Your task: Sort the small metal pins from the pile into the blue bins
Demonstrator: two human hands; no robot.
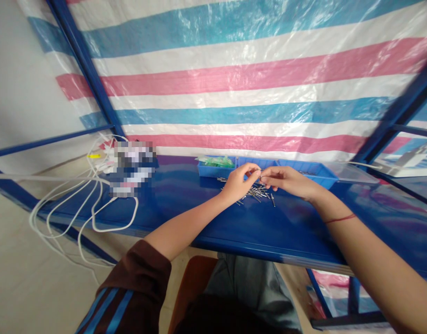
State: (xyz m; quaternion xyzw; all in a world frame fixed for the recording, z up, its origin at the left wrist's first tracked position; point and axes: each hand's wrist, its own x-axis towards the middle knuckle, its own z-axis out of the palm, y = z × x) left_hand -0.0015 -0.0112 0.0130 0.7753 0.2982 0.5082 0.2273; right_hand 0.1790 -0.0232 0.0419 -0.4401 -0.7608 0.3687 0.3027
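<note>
My left hand and my right hand meet fingertip to fingertip above the blue table. Both are closed in a pinch, and whatever sits between the fingers is too small to name. Below them lies a loose pile of thin metal pins or rods, partly hidden by the hands. Just behind stands a blue bin with green-and-clear plastic bags in it. Beside it are a middle blue bin, partly covered by my hands, and a right blue bin with some thin metal pieces inside.
White cables loop over the table's left end, near a blurred-out patch. A striped plastic sheet hangs behind the blue table. Blue metal posts frame both sides. A clear plastic piece lies right of the bins.
</note>
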